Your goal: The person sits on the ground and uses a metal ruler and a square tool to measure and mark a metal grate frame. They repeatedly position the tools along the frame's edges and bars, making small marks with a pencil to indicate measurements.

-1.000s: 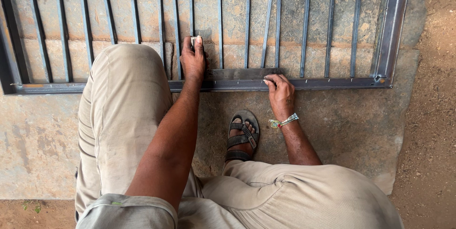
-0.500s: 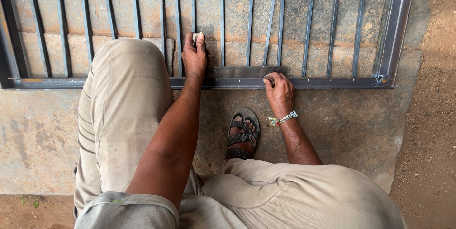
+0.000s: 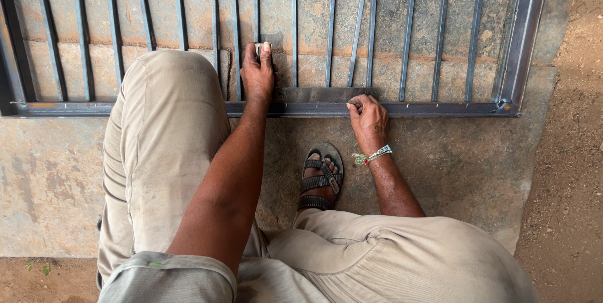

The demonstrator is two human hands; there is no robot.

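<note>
L hand gripping small block on grille; R hand curled shut, pressing flat plate

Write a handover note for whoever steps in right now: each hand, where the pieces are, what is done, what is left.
Left hand: closed around the top of a metal square's upright blade, holding it against a vertical bar of the grille.
Right hand: fingertips pressing the flat metal plate down along the grille's bottom rail.
The grille lies flat on the concrete slab; the person squats over it, one sandalled foot just behind the rail.
Done: plate lies against the rail.
Left: whether it is fixed yet cannot be seen; treat it as loose.
</note>
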